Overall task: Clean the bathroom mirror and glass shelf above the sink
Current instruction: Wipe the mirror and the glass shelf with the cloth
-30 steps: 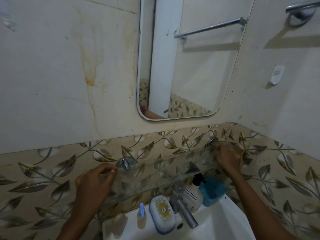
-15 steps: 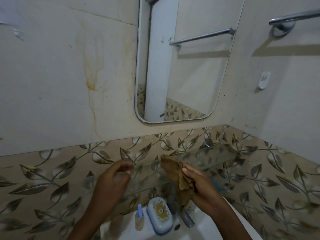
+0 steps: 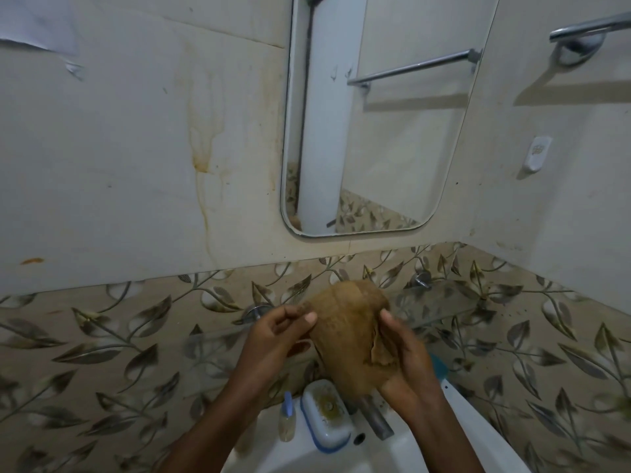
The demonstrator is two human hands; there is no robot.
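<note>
Mirror (image 3: 375,131) and glass shelf (image 3: 440,302) are fixed to the wall above a white sink (image 3: 461,421), the rounded-cornered mirror on plain pale tiles and the clear, flat shelf below it against a band of leaf-patterned tiles (image 3: 102,336). At the left a rust-coloured stain (image 3: 201,145) is seen running down the smooth pale wall. A round metal bracket (image 3: 254,312) carries the shelf's left end. On the sink's back rim a small clear bottle (image 3: 287,418) with a blue cap is stood upright, yellowish inside. Just beside it lies an oblong white soap box (image 3: 327,413) with a blue rim; its lid is marked yellowish-brown and its contents are hidden. The left hand (image 3: 273,339) is curled, the left edge of a brown cloth (image 3: 348,336) being pinched between thumb and fingers. The limp, creased cloth is held up in front of the shelf, over a dull metal tap (image 3: 374,418). Its right side is gripped by the right hand (image 3: 406,353), thumb laid on top. A blue container (image 3: 440,367) is largely covered by that wrist, so what it holds cannot be told. A second bracket (image 3: 423,279) carries the shelf's right end. On the right wall a small white plastic fitting (image 3: 536,155) and a chromed towel rail (image 3: 587,29) are mounted.
</note>
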